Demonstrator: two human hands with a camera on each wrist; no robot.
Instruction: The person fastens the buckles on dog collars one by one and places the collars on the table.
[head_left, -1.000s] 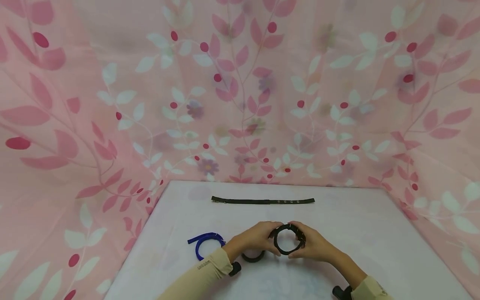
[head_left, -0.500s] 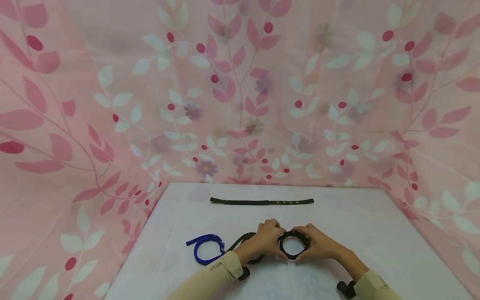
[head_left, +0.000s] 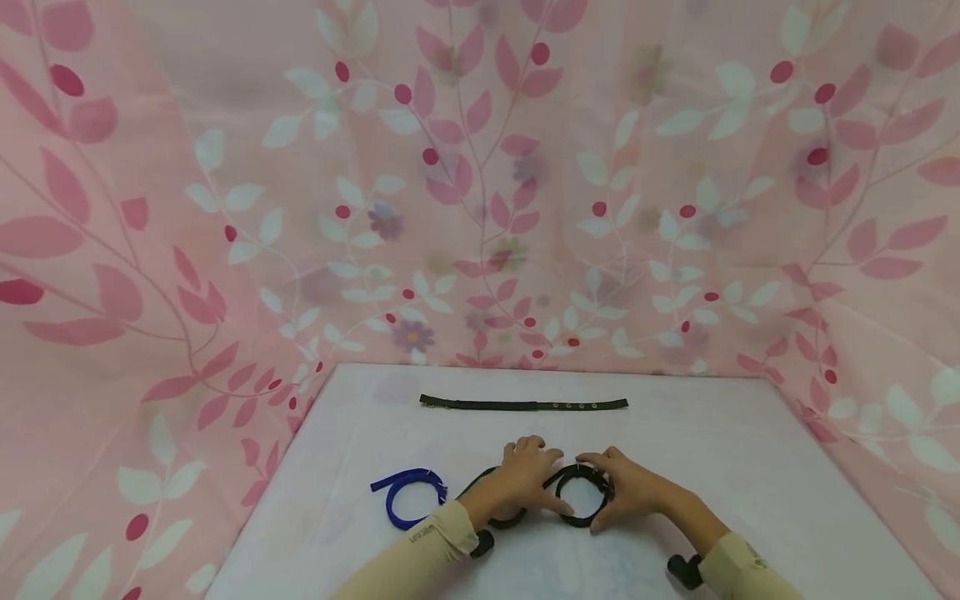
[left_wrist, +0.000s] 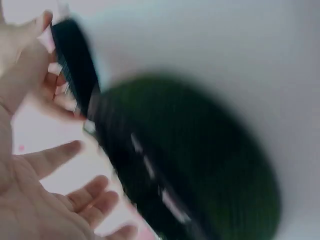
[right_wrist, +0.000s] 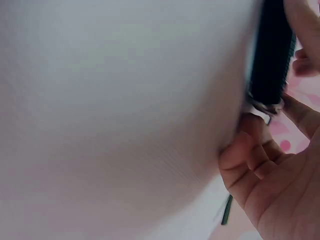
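A black collar (head_left: 576, 522), rolled into a ring with its free end sticking out to the left, lies on the white table. My right hand (head_left: 637, 487) grips its right side, thumb at the near edge; curled fingers (right_wrist: 240, 155) show by the buckle in the right wrist view. Left of the ring, my left hand (head_left: 521, 483) has its fingers spread and holds nothing. Beneath and behind that hand sits a dark green looped collar (head_left: 508, 523), partly hidden. It looms large and blurred in the left wrist view, beside spread fingers (left_wrist: 90, 195).
On the left, a blue collar (head_left: 392, 508) is looped with its tail pointing left, partly behind my left sleeve (head_left: 427, 542). Farther back, a dark green collar (head_left: 495, 406) lies stretched out straight. Pink floral cloth (head_left: 480, 208) rises behind the white table (head_left: 712, 433).
My left hand has let go of the black collar and drawn left, fingers spreading. The black ring is lower in view, and its tail now sticks out. The right hand stays at its right side.
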